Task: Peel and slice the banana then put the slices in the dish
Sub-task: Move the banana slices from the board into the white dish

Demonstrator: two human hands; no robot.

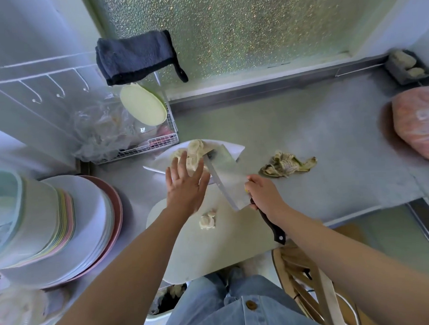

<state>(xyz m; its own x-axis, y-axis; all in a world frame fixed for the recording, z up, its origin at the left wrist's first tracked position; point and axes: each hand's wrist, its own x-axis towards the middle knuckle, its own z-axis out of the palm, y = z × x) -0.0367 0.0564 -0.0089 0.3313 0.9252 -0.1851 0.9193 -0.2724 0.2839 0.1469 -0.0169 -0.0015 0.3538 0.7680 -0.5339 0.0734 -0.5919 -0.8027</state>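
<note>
Two heaps of banana show in the middle of the frame. The larger heap of banana slices (195, 151) lies in the white dish (234, 149), just above centre on the steel counter (318, 138). A smaller clump of cut banana pieces (207, 220) sits on the pale cutting board (212, 251), below the dish and near the middle of the frame.

My left hand (185, 185) is released, fingers straight and spread, hovering over the near edge of the dish with the fingertips beside the slices; I cannot tell whether they touch them. My right hand (264, 194) is clenched round the black handle of the cleaver (227, 176), whose end sticks out behind my wrist. The broad blade lies tilted, its far end over the dish next to the slices and its near corner above the board. The thumb side of my left hand is close to the blade's flat.

Right of the dish, apart from it, the crumpled banana peel (287, 164) lies on the counter. At the left edge stands a stack of plates (93, 229), and above it a wire rack (158, 142) holds a pale green lid (143, 105). A dark towel (135, 57) hangs at the upper left. A pinkish bag (418, 121) sits at the right edge.
</note>
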